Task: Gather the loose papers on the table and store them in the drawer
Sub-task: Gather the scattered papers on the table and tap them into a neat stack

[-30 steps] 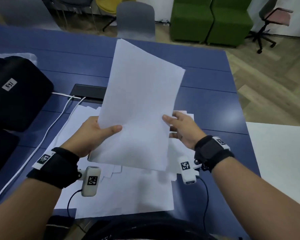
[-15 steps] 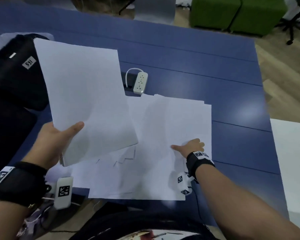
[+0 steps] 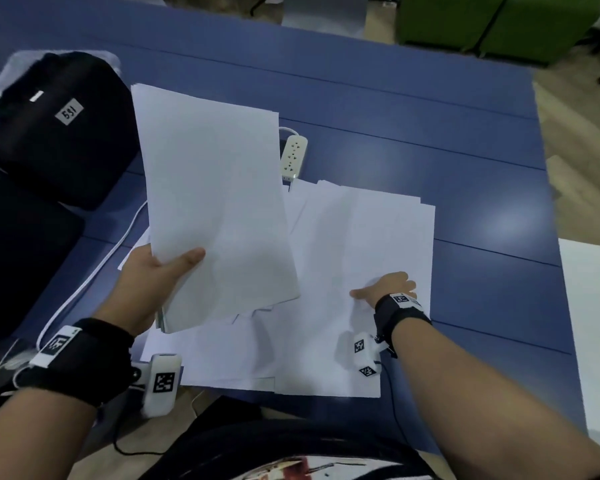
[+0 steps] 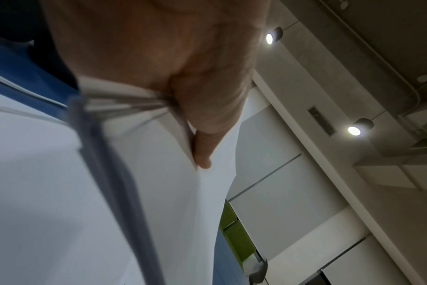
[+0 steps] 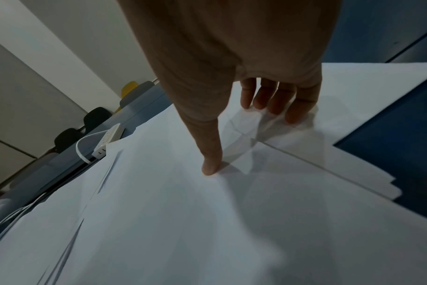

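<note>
My left hand [image 3: 160, 271] holds a stack of white papers [image 3: 219, 209] lifted and tilted above the blue table [image 3: 465, 168], thumb on top and fingers hidden underneath. The left wrist view shows the thumb [image 4: 200, 135] pinching the stack's [image 4: 159, 202] edge. Several loose white sheets [image 3: 361, 237] lie overlapping on the table. My right hand [image 3: 383, 287] rests on them near their right edge. In the right wrist view its fingertips [image 5: 271, 104] and thumb press the top sheet [image 5: 207, 221], which wrinkles between them. No drawer is in view.
A white power strip [image 3: 293, 155] with a cable [image 3: 94, 275] lies just beyond the sheets. A black bag [image 3: 59, 129] labelled 531 sits at the left. A white table [image 3: 596, 323] adjoins at the right. Green sofas [image 3: 482, 22] stand on the floor beyond.
My right hand let go of the lifted stack and went down onto the loose sheets. My left hand swung the stack left, then back toward the middle.
</note>
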Available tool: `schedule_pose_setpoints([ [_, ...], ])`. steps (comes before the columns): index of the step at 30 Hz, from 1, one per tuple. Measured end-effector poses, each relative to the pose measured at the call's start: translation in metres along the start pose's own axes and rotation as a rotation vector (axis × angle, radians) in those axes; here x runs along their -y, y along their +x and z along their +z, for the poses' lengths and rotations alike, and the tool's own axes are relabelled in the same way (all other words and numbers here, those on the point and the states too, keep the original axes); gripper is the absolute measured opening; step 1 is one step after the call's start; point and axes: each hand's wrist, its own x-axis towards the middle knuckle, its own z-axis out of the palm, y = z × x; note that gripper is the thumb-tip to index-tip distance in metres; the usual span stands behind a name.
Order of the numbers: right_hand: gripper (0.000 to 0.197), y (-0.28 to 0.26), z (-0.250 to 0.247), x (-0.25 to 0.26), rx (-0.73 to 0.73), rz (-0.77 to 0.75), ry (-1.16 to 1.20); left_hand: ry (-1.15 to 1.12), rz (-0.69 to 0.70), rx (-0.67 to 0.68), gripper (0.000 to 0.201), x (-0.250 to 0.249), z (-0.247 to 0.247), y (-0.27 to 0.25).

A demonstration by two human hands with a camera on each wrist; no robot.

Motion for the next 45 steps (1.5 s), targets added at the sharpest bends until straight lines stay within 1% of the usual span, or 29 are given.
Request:
schedule_pose_setpoints([
  [2,0.110,0.003,-0.002,0.000,0.000,0.006,0.006,0.009,-0.018,0.007,0.018,0.002,0.001,0.001],
  [7,0.107,0.011,-0.008,0.000,0.027,0.022,0.007,0.012,-0.036,0.017,0.008,0.002,0.005,0.000],
  [11,0.110,0.010,-0.003,-0.005,0.022,0.077,0.047,0.008,-0.043,0.021,0.008,0.004,0.006,0.000],
  [16,0.094,-0.003,0.004,-0.011,0.051,0.085,0.087,0.010,-0.038,0.021,0.011,0.004,0.011,-0.001],
  [19,0.097,-0.002,0.007,-0.012,0.060,0.086,0.104,0.009,-0.046,0.029,0.009,0.003,0.016,-0.003],
  [21,0.098,-0.002,0.010,-0.014,0.079,0.090,0.157,0.005,-0.050,0.040,0.007,0.003,0.017,-0.004],
  [23,0.089,-0.003,0.013,-0.015,0.064,0.072,0.200,0.010,-0.052,0.047,0.007,0.004,0.017,-0.005],
  [25,0.074,-0.006,0.010,-0.014,0.075,0.069,0.153,0.012,-0.057,0.044,0.009,0.004,0.017,-0.005],
  [26,0.076,-0.005,0.009,-0.015,0.073,0.085,0.131,0.013,-0.059,0.041,0.011,0.004,0.017,-0.005],
  [28,0.097,-0.006,0.007,-0.018,0.070,0.124,0.160,0.008,-0.062,0.041,0.012,0.005,0.017,-0.006],
  [29,0.103,-0.008,0.005,-0.019,0.065,0.130,0.172,0.004,-0.063,0.044,0.013,0.004,0.018,-0.007],
  [31,0.105,-0.009,0.006,-0.019,0.063,0.122,0.195,0.004,-0.067,0.047,0.014,0.003,0.019,-0.007],
  [35,0.091,-0.013,0.008,-0.013,0.064,0.084,0.275,0.008,-0.065,0.043,0.012,0.002,0.024,-0.005],
  [37,0.083,-0.015,0.008,-0.014,0.058,0.062,0.321,0.005,-0.072,0.045,0.015,0.002,0.025,-0.004],
  [40,0.073,-0.018,0.010,-0.014,0.063,0.011,0.331,0.001,-0.071,0.046,0.016,0.001,0.027,-0.004],
  [43,0.048,-0.014,0.014,-0.015,0.116,-0.060,0.337,0.003,-0.073,0.049,0.017,0.000,0.027,-0.005],
  [44,0.044,-0.012,0.015,-0.014,0.128,-0.083,0.364,0.003,-0.074,0.049,0.018,0.000,0.027,-0.005],
  [45,0.045,-0.010,0.016,-0.015,0.135,-0.099,0.395,0.004,-0.074,0.049,0.019,0.001,0.026,-0.005],
])
